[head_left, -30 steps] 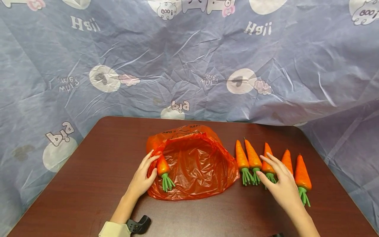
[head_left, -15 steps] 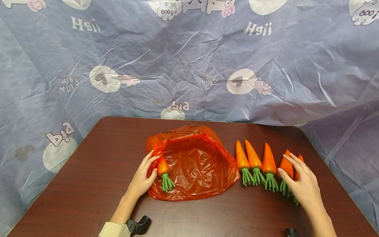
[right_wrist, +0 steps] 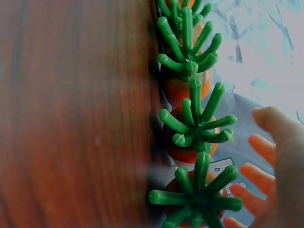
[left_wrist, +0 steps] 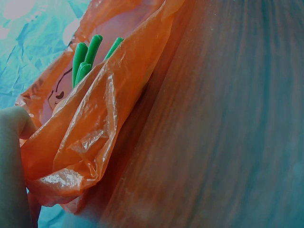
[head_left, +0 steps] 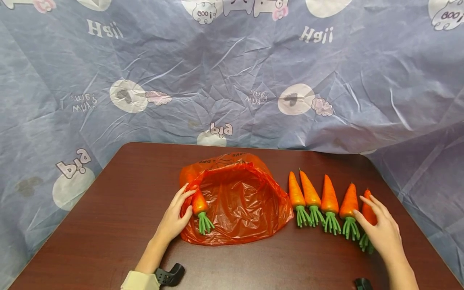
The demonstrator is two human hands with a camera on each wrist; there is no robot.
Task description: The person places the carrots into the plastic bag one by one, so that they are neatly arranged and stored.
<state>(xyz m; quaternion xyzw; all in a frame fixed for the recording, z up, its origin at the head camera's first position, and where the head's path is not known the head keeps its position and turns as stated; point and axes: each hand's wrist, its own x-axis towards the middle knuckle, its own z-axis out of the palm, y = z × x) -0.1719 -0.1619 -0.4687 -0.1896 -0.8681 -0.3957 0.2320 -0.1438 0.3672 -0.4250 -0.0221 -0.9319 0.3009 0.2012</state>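
A red plastic bag (head_left: 241, 201) lies with its mouth facing the person, and a carrot (head_left: 199, 203) with green stalks rests just inside its left side. My left hand (head_left: 173, 219) grips the bag's left rim between thumb and fingers. The left wrist view has the bag's crinkled edge (left_wrist: 90, 137) near the hand, green stalks (left_wrist: 85, 61) poking up behind it. Over the rightmost carrot (head_left: 368, 213) hovers my right hand (head_left: 384, 231), fingers spread and partly covering it. In the right wrist view its fingers (right_wrist: 259, 178) are apart from the row of stalks.
Several more carrots, among them one at the row's left end (head_left: 296, 193) beside the bag and one (head_left: 349, 205) near my right thumb, lie with stalks toward me. They are on a dark brown table (head_left: 108, 217). A printed grey-blue cloth (head_left: 217, 72) hangs behind.
My right hand has passed rightward along the row, from over the middle carrot to the rightmost one. The carrots stay where they were. My left hand and the bag have kept still.
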